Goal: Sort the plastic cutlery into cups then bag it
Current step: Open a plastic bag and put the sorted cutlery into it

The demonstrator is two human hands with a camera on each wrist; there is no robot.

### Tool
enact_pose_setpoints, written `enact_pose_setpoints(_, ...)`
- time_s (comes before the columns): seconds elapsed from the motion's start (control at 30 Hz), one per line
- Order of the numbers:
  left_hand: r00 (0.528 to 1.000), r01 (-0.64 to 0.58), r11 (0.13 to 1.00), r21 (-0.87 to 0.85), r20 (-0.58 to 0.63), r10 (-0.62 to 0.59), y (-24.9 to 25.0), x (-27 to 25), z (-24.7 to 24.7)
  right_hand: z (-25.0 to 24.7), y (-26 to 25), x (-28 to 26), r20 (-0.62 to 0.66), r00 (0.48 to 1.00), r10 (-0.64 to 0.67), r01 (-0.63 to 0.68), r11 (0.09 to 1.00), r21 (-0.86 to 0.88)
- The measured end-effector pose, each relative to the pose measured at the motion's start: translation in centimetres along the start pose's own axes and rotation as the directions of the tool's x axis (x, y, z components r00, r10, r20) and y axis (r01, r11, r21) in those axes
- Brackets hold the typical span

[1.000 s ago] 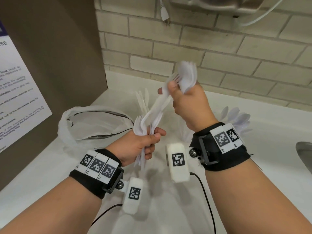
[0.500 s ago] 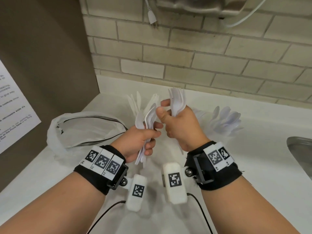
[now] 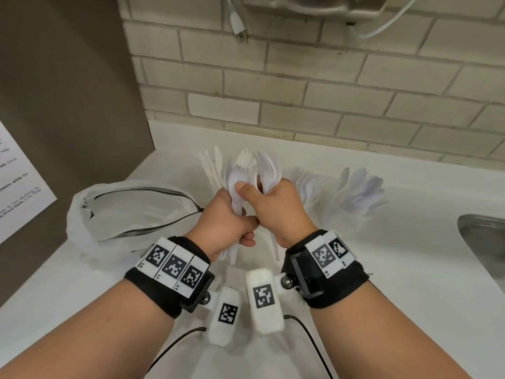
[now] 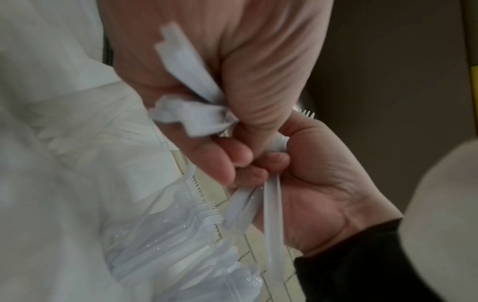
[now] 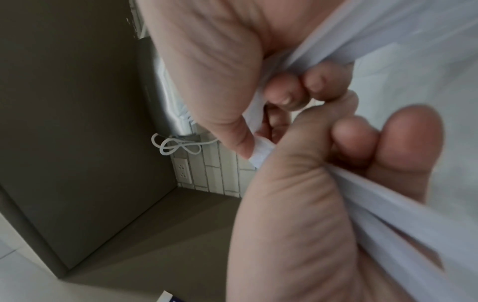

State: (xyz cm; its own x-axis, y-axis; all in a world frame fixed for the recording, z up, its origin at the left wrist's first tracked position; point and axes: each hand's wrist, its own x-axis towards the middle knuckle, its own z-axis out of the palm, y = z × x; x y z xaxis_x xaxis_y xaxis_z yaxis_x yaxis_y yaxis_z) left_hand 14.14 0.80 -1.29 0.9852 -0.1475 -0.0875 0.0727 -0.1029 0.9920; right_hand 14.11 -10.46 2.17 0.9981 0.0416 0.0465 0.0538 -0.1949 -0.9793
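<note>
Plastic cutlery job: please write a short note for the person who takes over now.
Left hand: grips a bundle of white forks.
Right hand: grips a second bundle, pressed against the first.
Place: bag lies open at the left on the counter; cups of cutlery stand behind the hands.
Done: sorting appears finished.
Left: join the bundles, then bag everything.
</note>
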Motion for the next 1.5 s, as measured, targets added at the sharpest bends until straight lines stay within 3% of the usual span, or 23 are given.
enact_pose_setpoints(0.13,1.0,-0.003,1.0,0.031,0.005,0.003,-0.2,0.0,0.5,0.3,0.5,-0.2,0.068,0.997,-0.036,0.039,0.999,-0.037)
enact_pose_setpoints(0.3,1.0,0.023,0.997,-0.073,-0.001,-0.024,-0.7,0.0,0.6,-0.7,0.7,0.1,-0.016,1.0,-0.009,0.01,0.998,0.056)
enact_pose_setpoints(0.47,0.999,-0.001,0.985,-0.17,0.043,0.009,0.0,-0.9,1.3,-1.6,0.4,0.5,-0.16,0.987,-0.018,0.045,0.985,0.169)
enact_pose_setpoints(0.63,0.991,0.067,0.958,-0.279,-0.09,-0.095,-0.5,-0.7,1.0,-4.1,-1.1,3.4,-0.391,0.919,-0.047,0.143,0.965,0.22)
enact_pose_setpoints(0.73,0.986,0.072,0.947,-0.313,-0.12,-0.115,-0.5,-0.6,0.6,-6.0,-1.8,5.7,-0.452,0.888,-0.082,0.205,0.951,0.23)
enact_pose_setpoints(0.87,0.985,0.076,0.941,-0.328,-0.12,-0.121,-0.3,-0.8,0.4,-6.1,0.3,8.4,-0.456,0.889,-0.045,0.16,0.963,0.217)
enact_pose_setpoints(1.07,0.988,0.07,0.945,-0.32,-0.111,-0.11,-0.1,-1.1,0.0,-5.9,4.1,9.0,-0.445,0.886,-0.128,0.159,0.987,0.032)
enact_pose_setpoints(1.27,0.988,0.077,0.946,-0.314,-0.107,-0.116,-0.2,-1.2,0.2,-5.6,5.1,9.2,-0.402,0.915,-0.023,0.04,0.999,0.034)
enact_pose_setpoints(1.37,0.988,0.079,0.946,-0.316,-0.104,-0.117,-0.2,-1.2,0.3,-5.8,5.2,8.9,-0.379,0.924,0.042,-0.011,0.997,0.083)
enact_pose_setpoints(1.5,0.986,0.082,0.944,-0.321,-0.112,-0.124,-0.1,-1.2,0.3,-6.3,5.2,8.7,-0.335,0.942,-0.019,0.105,0.964,0.243)
